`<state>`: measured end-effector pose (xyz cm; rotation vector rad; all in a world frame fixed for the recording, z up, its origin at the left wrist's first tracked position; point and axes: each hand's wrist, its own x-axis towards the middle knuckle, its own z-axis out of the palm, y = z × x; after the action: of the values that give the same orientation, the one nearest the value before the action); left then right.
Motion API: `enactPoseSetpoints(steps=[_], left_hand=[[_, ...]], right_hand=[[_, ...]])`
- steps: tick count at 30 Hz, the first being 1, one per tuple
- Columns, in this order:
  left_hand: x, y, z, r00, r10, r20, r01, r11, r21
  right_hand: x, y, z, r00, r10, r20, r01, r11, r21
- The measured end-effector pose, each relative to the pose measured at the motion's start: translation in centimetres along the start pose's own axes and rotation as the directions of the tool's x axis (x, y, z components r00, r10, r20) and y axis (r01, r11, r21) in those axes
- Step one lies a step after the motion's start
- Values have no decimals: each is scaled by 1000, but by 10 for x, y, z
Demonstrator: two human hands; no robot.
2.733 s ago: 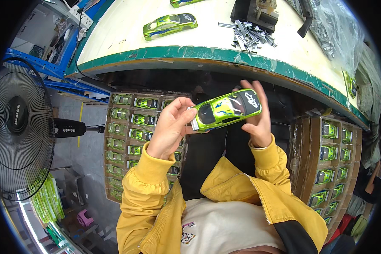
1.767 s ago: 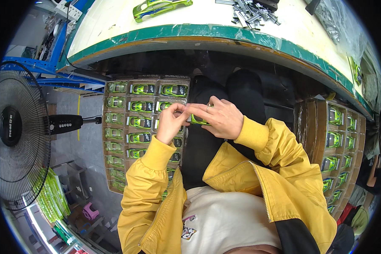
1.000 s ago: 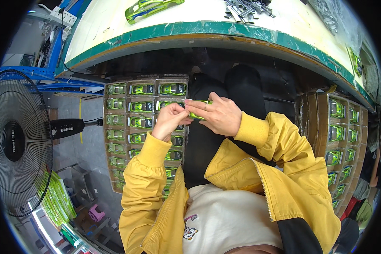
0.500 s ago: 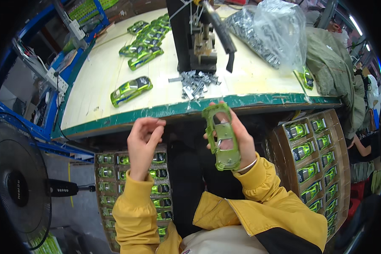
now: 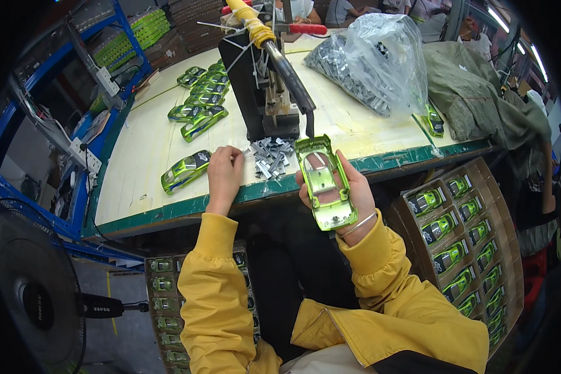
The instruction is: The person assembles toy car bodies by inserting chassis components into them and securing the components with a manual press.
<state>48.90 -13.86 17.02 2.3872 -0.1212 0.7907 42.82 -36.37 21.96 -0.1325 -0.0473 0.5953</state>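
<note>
A shiny green toy car body shell (image 5: 323, 182) lies in my right hand (image 5: 360, 194), its hollow inside facing up and its window openings showing through. My fingers wrap round its sides, just off the table's front edge. Over the tabletop, my left hand (image 5: 225, 179) is at the left side of a pile of small grey clip-like parts (image 5: 272, 157). Its fingers are curled together; whatever lies between the tips is too small to make out. Left of that hand rests a single green and black toy car body (image 5: 186, 171).
Behind the pile stands a black hand press (image 5: 245, 93) with a lever. More green car bodies (image 5: 206, 100) are lined up at back left. A clear bag of grey parts (image 5: 368, 68) lies at back right. Boxes of car bodies (image 5: 411, 234) flank my lap; a fan (image 5: 37, 299) stands left.
My left hand has moved forward from before the table edge to the grey pile. The right hand still holds the shell, now tilted more toward me. The view has shifted.
</note>
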Motion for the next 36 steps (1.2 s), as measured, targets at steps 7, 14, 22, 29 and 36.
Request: enactPoseSetpoints(steps=[7, 14, 22, 29, 36], left_hand=[[1, -12, -8, 951, -304, 53, 280, 779, -561], [-1, -1, -14, 960, -266, 89, 259, 719, -645], [-1, -5, -12, 949, -266, 169, 311, 707, -635], [-1, -3, -14, 953, -281, 109, 293, 778, -556], [-1, -7, -13, 953, -266, 142, 297, 751, -589]], right_hand=[[4, -1, 8, 999, 25, 41, -26, 1000, 15], [4, -5, 14, 999, 34, 26, -35, 999, 25], [1, -9, 21, 996, 49, 75, -54, 997, 53], [0, -12, 22, 995, 67, 78, -73, 994, 87], [-1, -15, 23, 991, 82, 101, -92, 990, 102]])
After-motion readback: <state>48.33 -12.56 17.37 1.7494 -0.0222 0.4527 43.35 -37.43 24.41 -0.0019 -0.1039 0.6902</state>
